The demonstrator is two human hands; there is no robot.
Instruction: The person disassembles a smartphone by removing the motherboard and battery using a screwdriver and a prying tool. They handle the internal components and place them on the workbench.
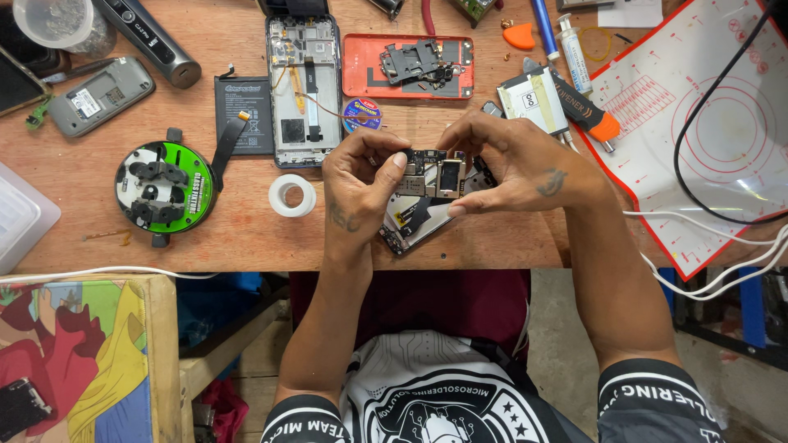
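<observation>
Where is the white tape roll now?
In the head view, the white tape roll lies on the wooden table, just left of the left hand, below the opened phone.

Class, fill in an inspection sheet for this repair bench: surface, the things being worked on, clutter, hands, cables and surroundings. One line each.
Surface: wooden table, with a white and red mat at the right end.
Job's things: small circuit board held above the table edge; an opened phone and an orange back cover lie behind it.
Clutter: tape roll, green round holder, battery, old grey phone, syringe.
Hands: left hand and right hand both pinch the circuit board.
Cables: black cable across the mat; white cables off the right edge.
Surroundings: colourful painted bench at lower left.
</observation>
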